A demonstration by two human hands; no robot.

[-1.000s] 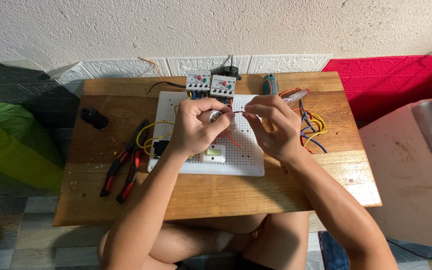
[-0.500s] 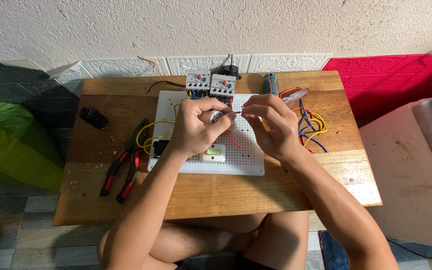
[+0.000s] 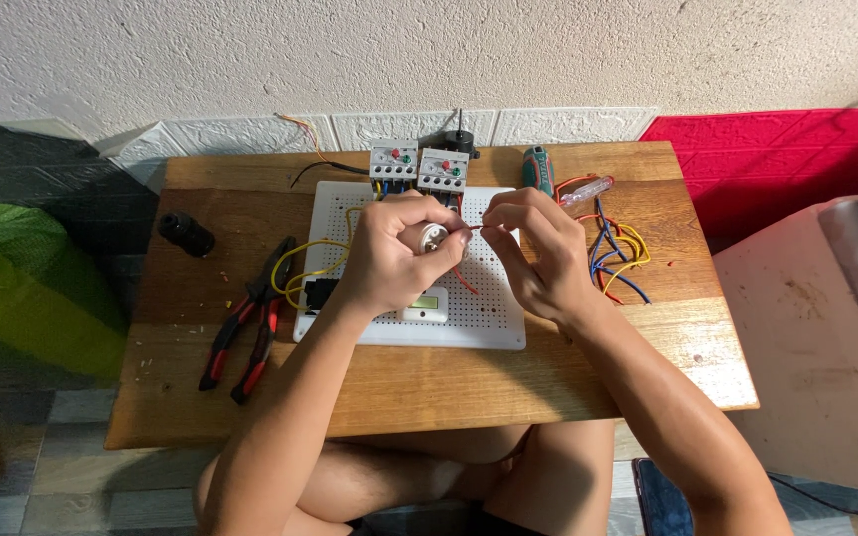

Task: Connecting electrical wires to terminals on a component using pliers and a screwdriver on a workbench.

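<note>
The left hand [image 3: 389, 256] is closed around a small white round part [image 3: 431, 238], which it holds above the white board with holes [image 3: 489, 318]; the right hand [image 3: 538, 260] pinches the end of a thin red wire [image 3: 463, 278] between thumb and fingertips, just beside the white part, so the two hands nearly touch; the wire goes down from there in a curve over the board. The board lies flat in the middle of the wooden table [image 3: 419, 382]; at its far edge stand two grey switch blocks [image 3: 419, 167] side by side; a small pale box with a little screen [image 3: 427, 306] lies on the board under the left wrist; yellow wires [image 3: 302, 268] loop at the left side of the board. Left of the board lie pliers with red and black handles [image 3: 248, 333]; a green screwdriver [image 3: 538, 169] lies near the far edge; a bundle of coloured wires [image 3: 616, 253] lies to the right of the right hand.
</note>
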